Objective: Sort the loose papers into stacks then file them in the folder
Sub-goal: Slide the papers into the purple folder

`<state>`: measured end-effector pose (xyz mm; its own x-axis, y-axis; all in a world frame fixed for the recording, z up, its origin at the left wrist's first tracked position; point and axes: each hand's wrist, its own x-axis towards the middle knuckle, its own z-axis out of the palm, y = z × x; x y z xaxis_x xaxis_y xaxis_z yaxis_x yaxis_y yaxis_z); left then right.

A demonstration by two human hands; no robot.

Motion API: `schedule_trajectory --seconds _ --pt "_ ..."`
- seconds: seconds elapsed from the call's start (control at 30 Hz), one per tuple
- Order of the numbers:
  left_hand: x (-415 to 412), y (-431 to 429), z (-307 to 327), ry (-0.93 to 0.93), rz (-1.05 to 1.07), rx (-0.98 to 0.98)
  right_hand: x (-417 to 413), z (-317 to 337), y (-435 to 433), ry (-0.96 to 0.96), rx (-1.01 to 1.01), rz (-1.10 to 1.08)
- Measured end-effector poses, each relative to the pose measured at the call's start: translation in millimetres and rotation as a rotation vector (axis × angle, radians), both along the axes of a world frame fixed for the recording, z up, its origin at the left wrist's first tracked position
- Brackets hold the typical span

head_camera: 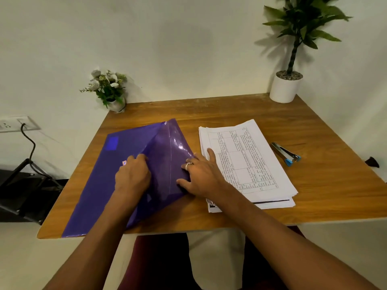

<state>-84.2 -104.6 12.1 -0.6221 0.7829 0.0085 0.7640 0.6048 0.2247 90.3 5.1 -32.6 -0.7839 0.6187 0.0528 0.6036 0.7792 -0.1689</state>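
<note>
Bench (230,109): wooden top; both forearms come in over its near edge.
Folder (104,174): purple plastic, flat on the left half of the bench, its near corner at the front edge. It sits within easy reach of both hands.
Flap (167,147): turned open to the right and standing partly raised, so the folder's mouth is exposed.
Left hand (133,174): on the folder's front near the mouth, with fingers curled and tips tucked at the fold. Whether they pinch the front sheet or only press it cannot be told. Judged purpose: pinning the folder so it does not slide.
Right hand (201,176): fingers spread, holding nothing. The thumb side lies on the flap's edge and the forefinger reaches onto the papers. Judged purpose: keeping the flap back.
Papers (247,162): one pile with printed tables on top and lower sheets slightly offset, just right of the flap. None are in the folder yet.
Step judged: opening the pocket before filing; sorting looks largely done.
Risk: the glossy flap may spring shut once released.
Stapler (285,153): right of the papers, apart from them.
Flowers (109,88): far left corner, against the wall.
Potted plant (285,86): far right corner.
</note>
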Motion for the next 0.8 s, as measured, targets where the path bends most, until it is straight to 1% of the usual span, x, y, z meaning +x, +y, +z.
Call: schedule_trajectory --seconds 0.03,0.1,0.17,0.2,0.23,0.3,0.37,0.4,0.5,0.57,0.7,0.8 --pt "5.1 2.8 -2.4 0.016 0.005 -0.037 1.6 1.3 1.4 0.054 -0.045 -0.007" --pt "18.0 8.5 -8.9 0.052 0.0 -0.115 11.7 4.9 6.8 0.277 -0.094 -0.089" --pt "26.5 11.8 -13.1 0.085 0.003 -0.165 29.3 7.4 18.7 0.491 -0.018 -0.273" --pt "28.1 12.1 -14.1 0.099 0.006 -0.172 42.1 7.5 26.2 0.545 0.031 -0.395" --pt "27.7 12.2 -14.3 0.109 0.005 -0.163 56.3 7.2 34.5 0.559 0.067 -0.528" --pt "24.7 13.4 -13.7 0.106 0.001 -0.151 88.2 5.2 54.2 0.463 0.074 -0.76" --pt "22.4 15.7 -12.3 0.081 0.006 -0.173 115.1 3.3 71.1 0.339 0.012 -0.897" --pt "22.4 16.8 -11.6 0.068 0.01 -0.183 124.7 2.3 77.2 0.319 -0.034 -0.925" --pt "24.3 17.8 -9.8 0.061 0.02 -0.193 134.3 3.0 86.8 0.377 -0.126 -0.909" --pt "25.1 16.9 -8.2 0.066 0.024 -0.195 133.8 7.2 90.8 0.367 -0.133 -0.911" --pt "26.9 15.9 -5.7 0.062 0.028 -0.18 133.7 14.7 97.9 0.363 -0.242 -0.915" --pt "28.2 14.8 -4.9 0.07 0.031 -0.17 131.9 16.3 94.4 0.389 -0.176 -0.873"
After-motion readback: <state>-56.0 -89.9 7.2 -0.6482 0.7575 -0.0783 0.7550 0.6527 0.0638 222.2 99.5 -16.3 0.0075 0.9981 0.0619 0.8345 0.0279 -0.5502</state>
